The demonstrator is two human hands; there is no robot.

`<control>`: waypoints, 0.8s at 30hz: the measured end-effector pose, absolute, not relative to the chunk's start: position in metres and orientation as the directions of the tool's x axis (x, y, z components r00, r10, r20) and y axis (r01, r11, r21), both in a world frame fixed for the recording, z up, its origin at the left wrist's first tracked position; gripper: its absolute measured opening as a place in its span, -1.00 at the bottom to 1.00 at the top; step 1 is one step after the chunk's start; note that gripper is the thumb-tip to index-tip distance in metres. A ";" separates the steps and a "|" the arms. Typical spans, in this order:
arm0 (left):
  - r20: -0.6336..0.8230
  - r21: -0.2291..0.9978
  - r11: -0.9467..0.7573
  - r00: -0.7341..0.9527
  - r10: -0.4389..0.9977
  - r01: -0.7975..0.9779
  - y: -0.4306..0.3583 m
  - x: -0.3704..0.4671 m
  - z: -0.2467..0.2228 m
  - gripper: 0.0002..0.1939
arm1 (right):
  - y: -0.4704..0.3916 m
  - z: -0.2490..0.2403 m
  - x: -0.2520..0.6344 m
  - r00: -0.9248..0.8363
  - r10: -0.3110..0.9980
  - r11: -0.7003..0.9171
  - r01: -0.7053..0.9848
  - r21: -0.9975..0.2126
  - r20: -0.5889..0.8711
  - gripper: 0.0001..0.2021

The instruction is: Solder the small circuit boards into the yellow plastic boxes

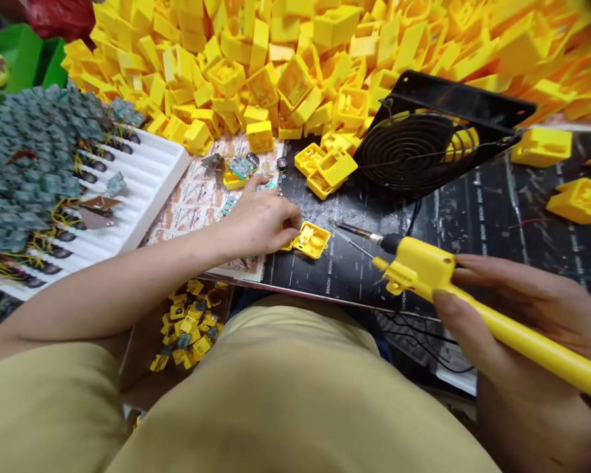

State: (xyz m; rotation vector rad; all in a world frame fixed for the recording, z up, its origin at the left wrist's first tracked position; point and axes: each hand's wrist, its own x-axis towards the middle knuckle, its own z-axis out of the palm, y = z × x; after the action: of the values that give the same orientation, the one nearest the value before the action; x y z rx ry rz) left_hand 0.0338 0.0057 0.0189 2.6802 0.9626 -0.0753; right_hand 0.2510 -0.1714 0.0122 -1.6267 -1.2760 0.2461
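Observation:
My left hand [263, 220] reaches over the bench's front with thumb and forefinger closed at the left edge of an open yellow plastic case [313, 240]. The case's moulded inside faces up, and part of it is hidden by the fingers. Just beyond that hand, a green circuit board [240, 167] rests on another yellow case, with wires and small round parts around it. My right hand [517, 328] is wrapped around a yellow soldering iron [426, 266] with a thin feed tube. Its tip points left, a little away from the open case.
A large heap of yellow cases [276, 59] fills the back. A black fan [408, 148] stands right of centre, near two joined yellow cases [328, 169]. At left, a white foam tray [150, 197] bears many wired boards. Below the bench edge is a box of small yellow parts [190, 328].

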 end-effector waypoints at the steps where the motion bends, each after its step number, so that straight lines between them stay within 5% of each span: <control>1: -0.147 0.248 -0.732 0.771 0.619 0.635 0.006 0.033 0.018 -0.86 | -0.171 0.013 0.250 0.385 0.821 0.104 0.627 -0.772 0.423 -0.63; 5: -0.125 0.226 -0.744 0.776 0.618 0.629 0.004 0.030 0.014 -0.85 | -0.169 0.004 0.260 0.120 0.794 0.333 0.733 -0.592 0.596 -0.56; 9: -0.080 0.199 -0.787 0.810 0.581 0.584 0.000 0.029 0.013 -0.81 | -0.169 -0.002 0.268 0.004 0.782 0.339 0.836 -0.431 0.623 -0.51; 19: -0.051 0.093 -0.829 0.834 0.550 0.552 -0.006 0.036 0.014 -0.77 | -0.158 0.016 0.248 -0.228 0.787 0.520 0.744 -0.419 0.573 -0.94; 24: -0.067 0.080 -0.828 0.832 0.551 0.555 -0.006 0.039 0.016 -0.80 | -0.153 0.021 0.243 -0.267 0.779 0.527 0.770 -0.360 0.568 -0.82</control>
State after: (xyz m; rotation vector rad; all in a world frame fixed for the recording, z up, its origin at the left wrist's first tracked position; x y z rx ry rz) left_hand 0.0386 -0.0057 0.0161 2.9143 0.8828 -0.0625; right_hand 0.2432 -0.1532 0.0211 -1.2539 -2.0515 0.0159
